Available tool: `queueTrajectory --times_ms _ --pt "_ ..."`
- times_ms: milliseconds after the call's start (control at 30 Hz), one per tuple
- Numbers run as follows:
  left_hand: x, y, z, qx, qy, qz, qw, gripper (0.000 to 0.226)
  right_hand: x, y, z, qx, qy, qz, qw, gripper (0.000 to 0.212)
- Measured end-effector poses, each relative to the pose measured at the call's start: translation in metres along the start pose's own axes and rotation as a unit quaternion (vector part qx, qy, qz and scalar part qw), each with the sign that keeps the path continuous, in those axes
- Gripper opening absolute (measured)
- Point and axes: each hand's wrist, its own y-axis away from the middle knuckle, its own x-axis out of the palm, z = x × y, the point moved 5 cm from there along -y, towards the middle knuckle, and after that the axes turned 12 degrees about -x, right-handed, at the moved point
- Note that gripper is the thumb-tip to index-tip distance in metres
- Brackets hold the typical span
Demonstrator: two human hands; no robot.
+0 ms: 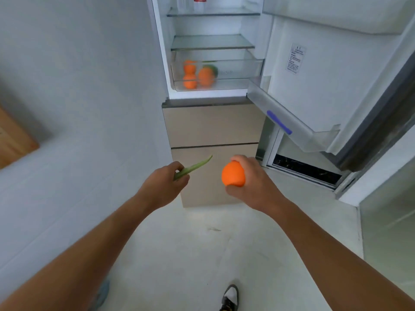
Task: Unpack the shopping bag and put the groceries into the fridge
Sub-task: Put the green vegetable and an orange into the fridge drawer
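I stand facing the open fridge (211, 95). My left hand (165, 182) pinches a long green pod (197, 166) that points up and right. My right hand (251, 180) grips an orange (232, 173) from the right side. Both hands hover in front of the beige lower drawers (211, 126), below the open compartment. The clear crisper drawer (235, 72) at the bottom of the fridge holds several oranges (190, 80) and something green (213, 68) behind them. Two glass shelves (212, 42) sit above it. The shopping bag is out of view.
The fridge door (336, 75) swings open to the right, its clear door bin (283, 117) jutting toward me. A white wall fills the left, with a wooden corner (13, 140) at its edge. My shoe (230, 297) is on the pale floor. A red-labelled bottle (199, 1) stands on the top shelf.
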Motion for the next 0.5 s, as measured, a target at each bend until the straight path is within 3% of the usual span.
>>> queueTrajectory --times_ms 500 --pt "-0.068 -0.179 -0.111 0.021 -0.022 -0.087 0.996 0.016 -0.088 -0.206 -0.053 -0.072 0.018 -0.048 0.996 0.075"
